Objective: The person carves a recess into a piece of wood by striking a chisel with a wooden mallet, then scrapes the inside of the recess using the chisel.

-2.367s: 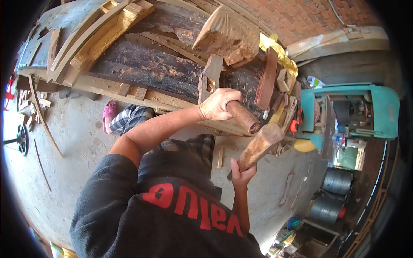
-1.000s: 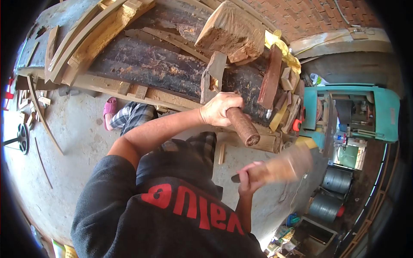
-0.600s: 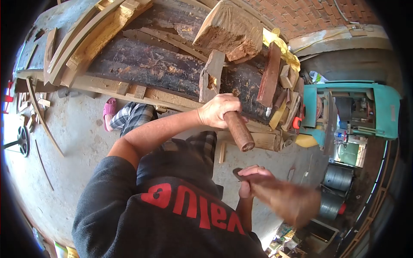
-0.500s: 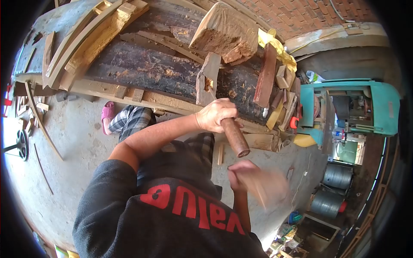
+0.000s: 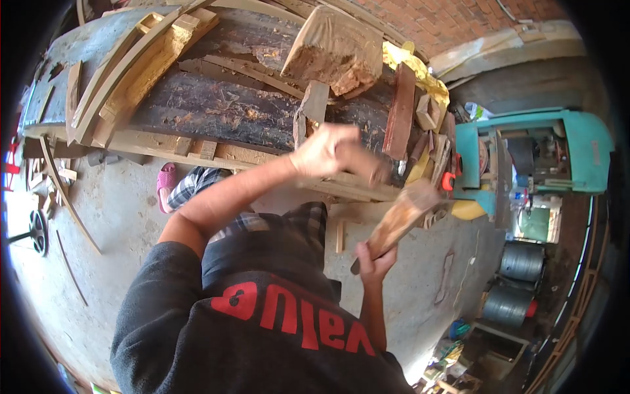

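Note:
My left hand [image 5: 326, 152] is closed around the thick round wooden handle of a chisel [image 5: 364, 163]; motion smears the handle. The blade end is hidden behind my fist, beside a notched board [image 5: 311, 108] that lies across the dark logs. In my right hand [image 5: 377, 261] is a wooden mallet [image 5: 403, 220], a rough block gripped by its narrow lower end. The mallet's head is raised, close to the butt of the chisel handle.
Dark logs [image 5: 216, 105] form the bench, with a big wood block [image 5: 335, 49] on top. A reddish board [image 5: 399, 111], offcuts and an orange tape measure [image 5: 448, 181] lie to the right. Beyond stands a teal machine [image 5: 587, 151]. A pink slipper [image 5: 167, 184] is on the floor.
The mallet has swung up from below to near the chisel handle. My left hand has tipped the chisel, its handle end moving up and slightly right.

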{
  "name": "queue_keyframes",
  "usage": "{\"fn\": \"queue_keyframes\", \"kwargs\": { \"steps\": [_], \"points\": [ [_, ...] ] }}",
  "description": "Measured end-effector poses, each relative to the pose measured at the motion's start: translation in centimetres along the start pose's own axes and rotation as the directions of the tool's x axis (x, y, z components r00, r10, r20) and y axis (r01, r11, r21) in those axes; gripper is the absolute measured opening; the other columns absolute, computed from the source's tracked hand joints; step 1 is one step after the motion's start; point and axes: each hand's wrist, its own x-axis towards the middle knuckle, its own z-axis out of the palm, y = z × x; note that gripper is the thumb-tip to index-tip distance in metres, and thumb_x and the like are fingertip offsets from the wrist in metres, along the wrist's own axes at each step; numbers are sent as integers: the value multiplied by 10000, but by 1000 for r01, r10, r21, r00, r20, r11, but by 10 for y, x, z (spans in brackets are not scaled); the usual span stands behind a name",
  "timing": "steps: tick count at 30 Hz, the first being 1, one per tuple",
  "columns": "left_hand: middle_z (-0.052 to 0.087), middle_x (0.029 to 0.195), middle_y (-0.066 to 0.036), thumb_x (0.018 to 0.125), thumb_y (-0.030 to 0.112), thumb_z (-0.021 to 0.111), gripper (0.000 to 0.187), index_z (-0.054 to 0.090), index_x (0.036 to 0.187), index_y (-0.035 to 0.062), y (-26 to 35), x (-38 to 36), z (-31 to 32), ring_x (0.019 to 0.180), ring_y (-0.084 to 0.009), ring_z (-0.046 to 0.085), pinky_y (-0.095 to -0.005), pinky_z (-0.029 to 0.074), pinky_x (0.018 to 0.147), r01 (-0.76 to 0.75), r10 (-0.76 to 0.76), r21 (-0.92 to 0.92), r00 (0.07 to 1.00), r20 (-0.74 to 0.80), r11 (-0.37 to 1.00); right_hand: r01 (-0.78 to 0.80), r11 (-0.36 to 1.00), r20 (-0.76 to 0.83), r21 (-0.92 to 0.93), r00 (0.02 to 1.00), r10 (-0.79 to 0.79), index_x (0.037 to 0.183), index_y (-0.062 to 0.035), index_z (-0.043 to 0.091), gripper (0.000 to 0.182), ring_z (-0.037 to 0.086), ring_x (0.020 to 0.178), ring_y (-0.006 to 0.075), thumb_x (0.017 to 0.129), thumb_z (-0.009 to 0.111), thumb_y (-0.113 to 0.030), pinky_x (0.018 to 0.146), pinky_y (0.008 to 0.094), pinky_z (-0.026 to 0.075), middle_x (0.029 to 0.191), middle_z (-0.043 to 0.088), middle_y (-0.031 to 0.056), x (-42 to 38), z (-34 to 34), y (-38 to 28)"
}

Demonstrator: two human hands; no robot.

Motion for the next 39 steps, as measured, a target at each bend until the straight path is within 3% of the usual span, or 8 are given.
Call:
{"fn": "queue_keyframes", "kwargs": {
  "steps": [1,4,8,10,20,28,32,39],
  "points": [
    [621,756,-73,731,198,781,294,559,846,44,-2,11,-5,729,-187,625,-325,488,672,70,-71,-53,998,-2,996,184,982,-1,-33,983,-184,1152,30,429,491,558,581,142,791,717,-137,548,281,505,801,540,60,8,-1,2],
    [635,821,8,778,282,803,363,612,974,42,14,42,-24,787,-47,568,-258,494,725,343,-360,-287,933,-6,894,177,982,2,58,984,-178,1152,27,428,483,563,596,147,804,712,-152,555,289,513,816,540,64,16,-2,-7],
    [619,799,28,800,284,791,308,631,918,48,21,46,-35,747,-52,552,-240,466,694,342,-411,-337,898,-158,877,126,991,-5,-37,992,-126,1137,39,511,575,593,857,177,740,800,-260,767,312,486,1021,611,102,12,4,-22],
    [550,652,19,840,272,743,266,545,778,104,30,40,-31,564,-56,479,-215,376,526,245,-348,-372,906,-241,895,69,998,-16,7,997,-69,1103,32,530,550,599,843,161,737,806,-271,742,302,490,987,631,101,5,9,-25],
    [495,668,43,847,191,740,265,514,747,95,28,8,-38,593,-54,448,-233,384,543,250,-369,-383,887,-278,889,137,990,-6,-22,991,-137,1036,35,535,539,626,733,180,742,811,-322,692,321,503,836,656,110,5,13,-40],
    [531,746,3,839,192,745,260,517,779,82,9,-14,-28,692,-92,501,-267,450,652,240,-279,-166,922,-270,956,151,984,20,-93,989,-150,1063,11,555,578,651,755,240,724,818,-376,688,353,507,840,653,126,9,20,-32],
    [580,654,-29,768,217,802,302,537,792,75,-1,-20,-4,579,-147,576,-296,497,551,-113,145,165,970,-196,980,176,983,-27,-51,984,-178,1066,12,556,577,653,779,242,721,817,-370,700,356,506,865,652,131,12,24,-37],
    [529,616,-73,633,166,852,372,514,754,69,2,-19,30,532,-239,551,-346,422,487,-244,246,124,969,3,962,220,975,-149,-40,963,-224,1084,39,508,536,635,677,185,750,792,-271,630,304,506,796,636,81,11,13,-46]
  ]
}}
